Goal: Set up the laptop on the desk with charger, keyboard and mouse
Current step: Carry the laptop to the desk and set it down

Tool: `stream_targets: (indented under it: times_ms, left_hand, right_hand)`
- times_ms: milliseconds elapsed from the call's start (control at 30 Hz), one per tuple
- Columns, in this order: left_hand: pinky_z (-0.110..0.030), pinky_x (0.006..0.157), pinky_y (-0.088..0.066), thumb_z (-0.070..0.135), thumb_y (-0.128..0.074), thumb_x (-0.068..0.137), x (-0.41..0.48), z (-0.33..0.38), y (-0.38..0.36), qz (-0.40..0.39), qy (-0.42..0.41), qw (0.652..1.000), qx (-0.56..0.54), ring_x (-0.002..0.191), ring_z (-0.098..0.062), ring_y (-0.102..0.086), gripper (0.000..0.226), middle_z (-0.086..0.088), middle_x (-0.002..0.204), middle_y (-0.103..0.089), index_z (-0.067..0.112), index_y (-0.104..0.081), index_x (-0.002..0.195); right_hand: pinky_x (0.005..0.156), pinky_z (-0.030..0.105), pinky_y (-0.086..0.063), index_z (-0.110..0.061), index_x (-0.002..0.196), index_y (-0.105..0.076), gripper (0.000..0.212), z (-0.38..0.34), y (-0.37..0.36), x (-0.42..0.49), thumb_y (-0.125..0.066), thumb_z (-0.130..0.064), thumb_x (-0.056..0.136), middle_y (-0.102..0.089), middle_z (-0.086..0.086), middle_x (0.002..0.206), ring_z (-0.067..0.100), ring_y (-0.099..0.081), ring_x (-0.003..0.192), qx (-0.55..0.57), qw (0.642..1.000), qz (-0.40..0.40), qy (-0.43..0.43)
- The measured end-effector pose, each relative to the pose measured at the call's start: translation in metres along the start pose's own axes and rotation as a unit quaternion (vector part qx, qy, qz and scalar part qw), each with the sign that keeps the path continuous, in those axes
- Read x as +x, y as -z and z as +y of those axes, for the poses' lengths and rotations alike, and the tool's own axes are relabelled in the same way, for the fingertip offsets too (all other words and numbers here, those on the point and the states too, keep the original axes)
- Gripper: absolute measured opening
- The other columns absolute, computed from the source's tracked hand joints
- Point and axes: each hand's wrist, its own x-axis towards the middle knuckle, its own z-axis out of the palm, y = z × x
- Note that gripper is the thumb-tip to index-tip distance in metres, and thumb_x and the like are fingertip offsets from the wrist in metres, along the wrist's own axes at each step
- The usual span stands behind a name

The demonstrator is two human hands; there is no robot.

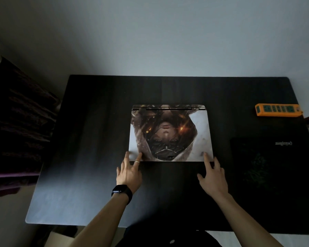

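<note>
Lying closed at frame centre on the tabletop (89, 184), the laptop (170, 133) runs left–right; left hand (129, 172) and right hand (212, 179), fingers spread and empty, touch its near corners, equally close.

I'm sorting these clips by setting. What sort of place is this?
Probably a home desk or workstation in a dim room. A dark desk stands against a plain wall, with a closed laptop in the middle, an orange power strip at the far right and a dark mouse pad.
</note>
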Motion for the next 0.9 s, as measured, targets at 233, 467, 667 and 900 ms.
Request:
stream_targets:
  times_ms: [233, 467, 667, 900]
  left_hand:
    - [-0.041, 0.112, -0.033, 0.028, -0.043, 0.096, -0.055, -0.008, -0.006, 0.01, 0.027, 0.997, -0.07, 0.136, -0.026, -0.036, 0.051, -0.001, 0.152, -0.036, 0.034, -0.038, 0.147]
    - [-0.038, 0.105, -0.041, 0.029, -0.043, 0.094, -0.12, 0.0, -0.007, 0.088, 0.097, 0.982, -0.135, 0.127, -0.024, -0.047, 0.049, 0.001, 0.138, -0.052, 0.034, -0.044, 0.142]
    - [-0.038, 0.101, -0.045, 0.03, -0.049, 0.094, -0.226, -0.014, -0.03, 0.165, 0.188, 0.951, -0.181, 0.124, -0.022, -0.05, 0.048, 0.001, 0.134, -0.055, 0.034, -0.045, 0.142]
    - [-0.037, 0.097, -0.047, 0.032, -0.05, 0.092, -0.352, -0.053, -0.064, 0.215, 0.329, 0.892, -0.223, 0.119, -0.026, -0.054, 0.044, -0.002, 0.131, -0.058, 0.03, -0.051, 0.136]
  right_hand:
    - [0.11, 0.041, -0.04, -0.037, 0.146, -0.044, 0.054, -0.009, -0.004, -0.048, -0.055, -0.045, 0.094, -0.028, -0.002, 0.161, 0.028, -0.029, 0.143, -0.044, 0.992, 0.034, 0.116]
    - [0.109, 0.035, -0.038, -0.036, 0.129, -0.064, 0.036, -0.037, 0.008, -0.083, -0.06, -0.042, 0.094, -0.054, -0.008, 0.141, 0.02, -0.042, 0.132, -0.022, 0.95, 0.038, 0.31]
    - [0.106, 0.027, -0.035, -0.028, 0.121, -0.071, 0.029, -0.057, -0.016, -0.141, -0.065, -0.034, 0.093, -0.065, -0.007, 0.126, 0.017, -0.049, 0.122, -0.018, 0.884, -0.009, 0.467]
    - [0.106, 0.024, -0.035, -0.031, 0.124, -0.067, 0.031, -0.083, -0.069, -0.222, -0.062, -0.038, 0.094, -0.063, -0.014, 0.125, 0.013, -0.048, 0.122, -0.067, 0.794, -0.129, 0.59]
